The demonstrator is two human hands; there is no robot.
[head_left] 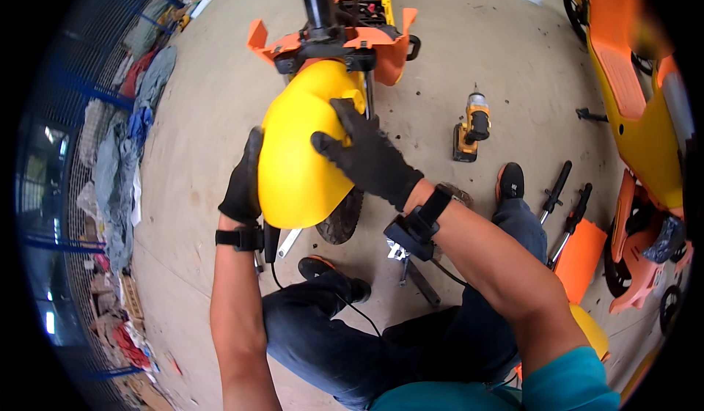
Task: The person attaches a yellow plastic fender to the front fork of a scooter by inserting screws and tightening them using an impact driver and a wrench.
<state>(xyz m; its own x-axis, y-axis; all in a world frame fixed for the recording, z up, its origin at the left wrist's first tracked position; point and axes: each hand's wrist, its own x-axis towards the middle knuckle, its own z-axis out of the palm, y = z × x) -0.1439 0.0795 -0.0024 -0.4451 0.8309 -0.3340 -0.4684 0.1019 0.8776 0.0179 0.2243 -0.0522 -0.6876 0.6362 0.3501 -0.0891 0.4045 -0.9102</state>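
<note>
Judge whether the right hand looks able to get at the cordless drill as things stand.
Probably yes: nothing large shows between the right hand and the cordless drill to its right. That hand is on the yellow curved panel, though, and would have to leave it first.

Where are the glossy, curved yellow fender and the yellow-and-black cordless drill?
Glossy, curved yellow fender (293, 156): head view, middle of its upper face.
Yellow-and-black cordless drill (477, 123): head view, on its body.

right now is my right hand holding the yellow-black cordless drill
No, the drill is on the beige floor, apart from the black-gloved right hand.
</note>
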